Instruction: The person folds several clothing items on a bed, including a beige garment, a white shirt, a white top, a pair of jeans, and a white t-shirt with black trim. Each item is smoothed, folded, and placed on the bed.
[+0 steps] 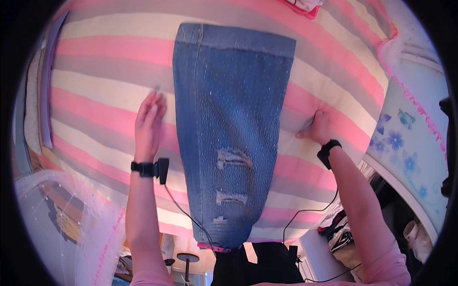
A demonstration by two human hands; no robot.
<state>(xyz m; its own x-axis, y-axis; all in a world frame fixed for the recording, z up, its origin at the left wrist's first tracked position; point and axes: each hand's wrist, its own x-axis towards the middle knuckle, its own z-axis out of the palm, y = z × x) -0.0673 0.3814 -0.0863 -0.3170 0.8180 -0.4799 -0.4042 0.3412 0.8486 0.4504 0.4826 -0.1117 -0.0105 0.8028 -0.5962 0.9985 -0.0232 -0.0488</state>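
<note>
A pair of blue ripped jeans, folded lengthwise, lies on the striped bedsheet. The broad hem end is at the far side, and frayed tears show toward the near, narrower end. To the left of the denim hovers my left hand, its fingers loosely bent and slightly blurred, with nothing visible in them. My right hand rests on the sheet right of the jeans, thumb and forefinger spread apart. Neither hand touches the jeans. Each wrist wears a black strap with a cable.
A sheer net with pink trim hangs at the lower left. On the right are a flower-patterned pale panel and an open compartment of clothes. A pink-edged item sits at the far edge. A round dark stool stands below.
</note>
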